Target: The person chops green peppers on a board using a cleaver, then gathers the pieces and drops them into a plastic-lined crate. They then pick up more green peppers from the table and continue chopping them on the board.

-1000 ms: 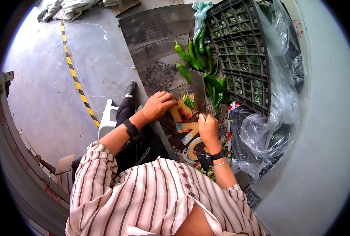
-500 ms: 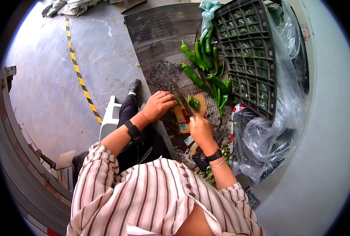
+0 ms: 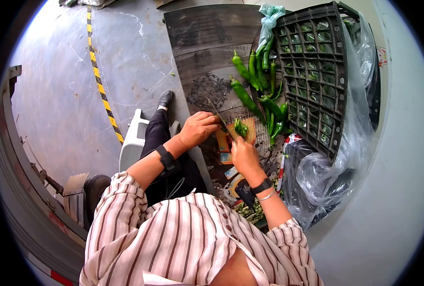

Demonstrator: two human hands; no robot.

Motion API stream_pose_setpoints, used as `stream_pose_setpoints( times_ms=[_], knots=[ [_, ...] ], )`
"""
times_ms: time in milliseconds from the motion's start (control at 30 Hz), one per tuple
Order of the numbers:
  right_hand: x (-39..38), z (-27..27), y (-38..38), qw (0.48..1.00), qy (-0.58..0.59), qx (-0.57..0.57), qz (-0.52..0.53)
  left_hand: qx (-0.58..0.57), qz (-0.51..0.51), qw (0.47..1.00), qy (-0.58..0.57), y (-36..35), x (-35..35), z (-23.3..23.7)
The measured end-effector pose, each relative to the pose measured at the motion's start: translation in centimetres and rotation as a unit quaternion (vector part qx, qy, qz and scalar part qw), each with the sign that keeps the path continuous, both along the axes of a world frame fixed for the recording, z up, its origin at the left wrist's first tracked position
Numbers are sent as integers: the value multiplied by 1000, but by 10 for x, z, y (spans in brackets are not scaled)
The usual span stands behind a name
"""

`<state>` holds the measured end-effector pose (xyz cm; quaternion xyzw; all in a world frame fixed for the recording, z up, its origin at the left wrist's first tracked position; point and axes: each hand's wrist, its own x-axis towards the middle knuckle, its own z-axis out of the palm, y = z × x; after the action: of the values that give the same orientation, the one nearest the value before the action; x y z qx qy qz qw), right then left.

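My right hand [image 3: 244, 156] is closed around the handle of a knife [image 3: 219, 117], whose blade points away from me and to the left. Just left of the blade, my left hand [image 3: 200, 128] has its fingers bent together on a piece of green pepper, now almost wholly hidden by them. Chopped green pepper [image 3: 241, 127] lies to the right of the blade on a worn orange-brown board [image 3: 251, 129]. Several whole green peppers [image 3: 246, 99] are spread farther off on the dark patterned tabletop [image 3: 200, 62].
A black plastic crate [image 3: 312, 71] leans at the right, with clear plastic wrap [image 3: 312, 178] beside it. Green scraps [image 3: 251, 211] lie close to my body. A white stool [image 3: 133, 138] stands to the left, beyond it a striped floor tape [image 3: 100, 86].
The view has shifted, so the table and crate appear farther right. The knife blade has swung closer to my left fingertips, and the green there is now covered.
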<state>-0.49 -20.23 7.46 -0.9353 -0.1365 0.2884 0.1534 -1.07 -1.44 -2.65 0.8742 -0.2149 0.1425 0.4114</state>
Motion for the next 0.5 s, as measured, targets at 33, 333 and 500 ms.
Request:
stream_pose_setpoints(
  times_ms=[33, 333, 500],
  knots=[
    [-2, -7, 2, 1000, -17, 9, -5, -3, 1, 1000, -1, -2, 0, 2],
    [15, -1, 10, 995, -48, 82, -25, -12, 7, 1000, 3, -2, 1, 5],
    [5, 13, -2, 1000, 21, 13, -17, -19, 15, 1000, 9, -3, 1, 2]
  ],
)
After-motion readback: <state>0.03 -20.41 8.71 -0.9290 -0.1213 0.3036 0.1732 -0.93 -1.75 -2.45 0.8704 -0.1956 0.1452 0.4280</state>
